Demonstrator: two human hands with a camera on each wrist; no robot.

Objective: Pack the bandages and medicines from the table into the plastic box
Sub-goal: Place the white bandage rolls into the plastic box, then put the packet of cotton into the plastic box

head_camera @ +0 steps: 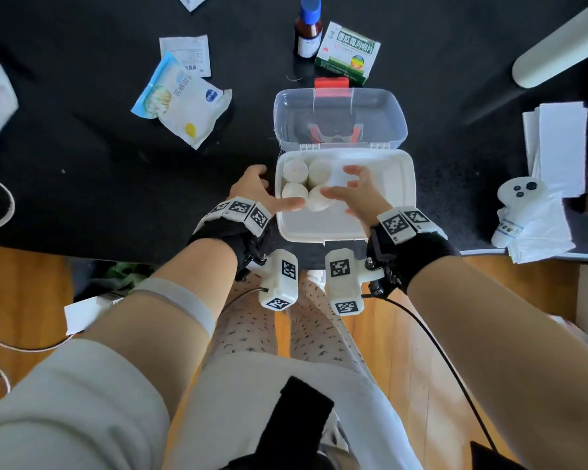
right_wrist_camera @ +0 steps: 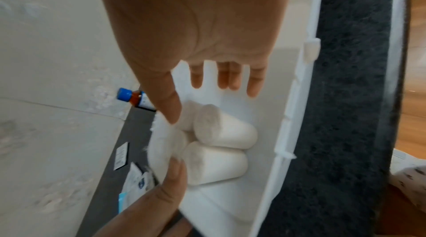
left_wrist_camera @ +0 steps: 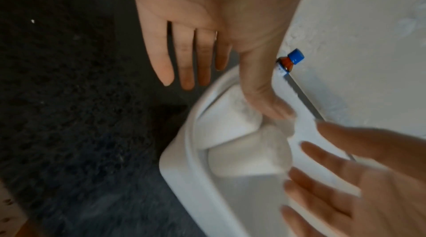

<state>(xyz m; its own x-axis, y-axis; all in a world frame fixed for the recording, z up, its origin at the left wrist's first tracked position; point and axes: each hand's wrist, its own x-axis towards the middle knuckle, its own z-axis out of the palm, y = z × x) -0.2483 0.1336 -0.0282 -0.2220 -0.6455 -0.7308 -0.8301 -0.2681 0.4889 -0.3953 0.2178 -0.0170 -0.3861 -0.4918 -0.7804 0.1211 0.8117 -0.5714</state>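
Note:
The plastic box sits open on the black table: its white base (head_camera: 384,215) is nearest me and its clear lid (head_camera: 396,110), with a red latch, is folded back. Several white bandage rolls (head_camera: 296,169) lie in the base's left half. My left hand (head_camera: 252,189) is at the left rim, fingers (left_wrist_camera: 184,62) straight outside the box, thumb on the front roll (head_camera: 318,203). My right hand (head_camera: 353,191) hovers over the base with fingers spread; its thumb touches the same roll (right_wrist_camera: 166,146). Neither hand grips anything.
Behind the box stand a brown bottle with a blue cap (head_camera: 308,28) and a green-and-white medicine carton (head_camera: 348,52). A blue-and-white packet (head_camera: 180,100) and a white sachet (head_camera: 187,52) lie at the left. White papers (head_camera: 557,147) and a white controller (head_camera: 520,198) are at the right.

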